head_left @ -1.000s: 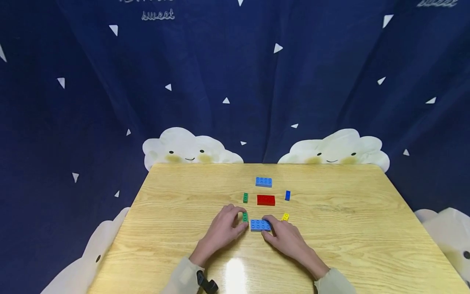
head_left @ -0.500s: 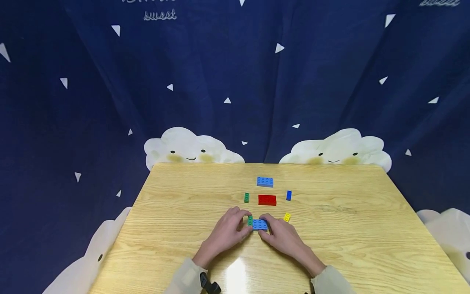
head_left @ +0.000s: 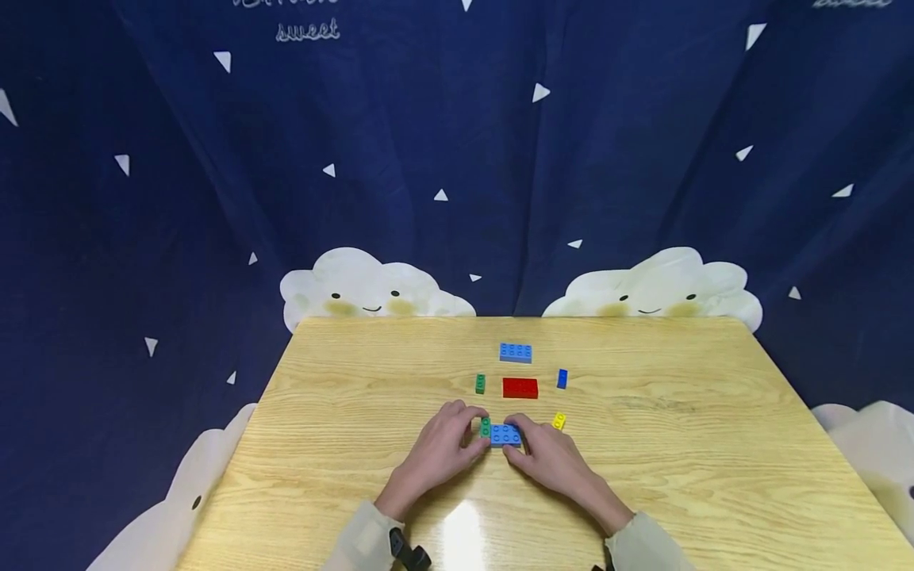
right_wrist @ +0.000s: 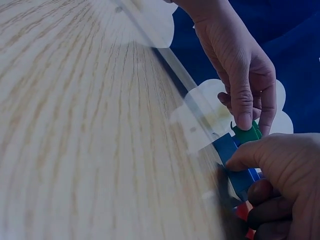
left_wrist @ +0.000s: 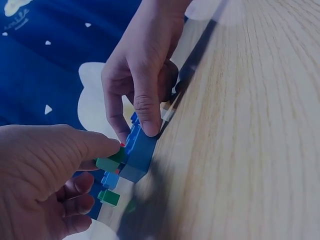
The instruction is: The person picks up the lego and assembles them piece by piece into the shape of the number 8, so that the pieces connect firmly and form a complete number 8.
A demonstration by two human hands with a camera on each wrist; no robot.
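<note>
My left hand (head_left: 444, 444) pinches a small green toy brick (head_left: 485, 428) between thumb and forefinger. My right hand (head_left: 553, 460) grips the right part of a blue eight-stud brick (head_left: 505, 435) from front and back. In the left wrist view the green brick (left_wrist: 111, 162) sits at the top of the blue brick's (left_wrist: 141, 157) near end, over its end studs. From the right wrist view, my thumb lies along the blue brick's (right_wrist: 227, 147) side while the other hand holds the green brick (right_wrist: 247, 134) at its far end. Fingers hide part of both bricks.
Beyond the hands lie a red brick (head_left: 520, 388), another green brick (head_left: 480, 384), a small dark blue brick (head_left: 562, 379) and another blue brick (head_left: 516, 353). A yellow brick (head_left: 559, 421) lies beside my right hand. A dark blue curtain (head_left: 443, 143) hangs behind the wooden table (head_left: 343, 373).
My left hand has carried the green brick right, onto the left end of the blue brick, and now covers its end studs. Over the last half second both hands have barely moved.
</note>
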